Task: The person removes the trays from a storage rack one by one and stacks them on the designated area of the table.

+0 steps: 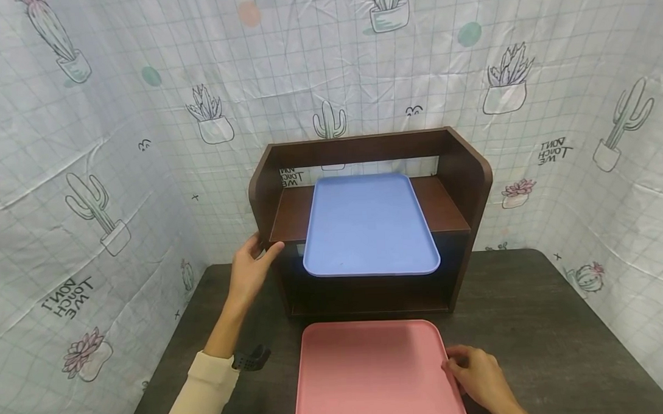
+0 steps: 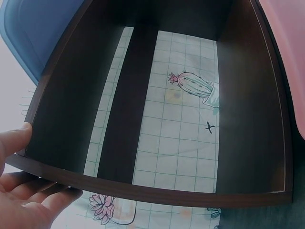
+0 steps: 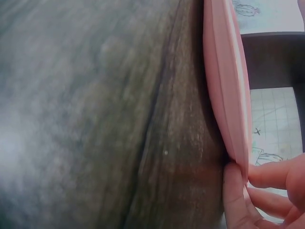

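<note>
A dark brown two-tier shelf (image 1: 357, 150) stands at the back of the table. My left hand (image 1: 249, 268) holds its left side panel, thumb at the front edge and fingers around the outside, as the left wrist view also shows. Flat on the middle board lies a light blue tray (image 1: 370, 227), its near end sticking out past the front. A pink tray (image 1: 376, 376) is in front of the shelf, its near end cut off by the frame. My right hand (image 1: 480, 375) pinches this tray's right rim between thumb and fingers.
The dark wood-grain table (image 1: 545, 346) stretches to both sides of the trays. A white grid-patterned cloth (image 1: 144, 177) with cactus drawings hangs behind and at both sides. The lower compartment (image 2: 252, 119) has an open back crossed by a dark bar.
</note>
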`<state>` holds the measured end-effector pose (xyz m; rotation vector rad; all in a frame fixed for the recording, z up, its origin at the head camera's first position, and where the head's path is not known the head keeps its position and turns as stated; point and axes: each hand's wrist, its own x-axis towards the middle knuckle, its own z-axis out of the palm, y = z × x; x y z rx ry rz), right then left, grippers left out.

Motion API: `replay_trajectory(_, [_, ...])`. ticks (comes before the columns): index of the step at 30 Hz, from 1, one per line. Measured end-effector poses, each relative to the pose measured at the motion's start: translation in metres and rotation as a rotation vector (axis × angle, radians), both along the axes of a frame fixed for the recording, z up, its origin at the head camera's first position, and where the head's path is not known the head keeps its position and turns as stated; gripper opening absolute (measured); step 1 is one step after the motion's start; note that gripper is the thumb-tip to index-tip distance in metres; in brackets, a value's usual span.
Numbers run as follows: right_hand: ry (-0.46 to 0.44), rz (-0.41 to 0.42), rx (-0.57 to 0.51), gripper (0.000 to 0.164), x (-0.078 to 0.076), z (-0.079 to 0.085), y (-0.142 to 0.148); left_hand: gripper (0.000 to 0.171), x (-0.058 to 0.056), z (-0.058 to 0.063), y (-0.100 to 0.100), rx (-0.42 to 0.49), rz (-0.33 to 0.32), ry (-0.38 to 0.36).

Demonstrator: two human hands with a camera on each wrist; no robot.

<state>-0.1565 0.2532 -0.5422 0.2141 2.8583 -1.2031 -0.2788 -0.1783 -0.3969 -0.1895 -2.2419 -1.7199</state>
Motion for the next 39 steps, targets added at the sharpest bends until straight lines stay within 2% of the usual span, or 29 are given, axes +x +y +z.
replay_trajectory(13, [-0.001,-0.020,-0.021,0.023,0.005,0.001,0.002,0.061,-0.001,-0.002,0.003,0.017,-0.004,0.015])
replay_trajectory(20, [0.028,-0.037,0.029,0.009,0.004,0.004,0.004,0.060,0.000,-0.001,0.004,0.005,0.001,0.012])
replay_trajectory(23, [0.049,-0.032,-0.009,0.005,0.005,0.010,0.001,0.061,0.000,0.000,0.003,0.005,0.000,0.008])
replay_trajectory(27, [0.067,-0.001,-0.105,0.010,0.006,0.028,-0.006,0.062,0.000,0.000,0.002,0.007,0.001,0.006])
replay_trajectory(34, [0.041,0.065,-0.297,0.020,0.003,0.077,-0.016,0.064,0.000,0.001,0.001,0.004,0.008,0.000])
replay_trajectory(39, [0.065,0.146,-0.444,0.027,0.002,0.107,-0.022,0.064,0.000,0.000,0.001,0.009,0.007,-0.011])
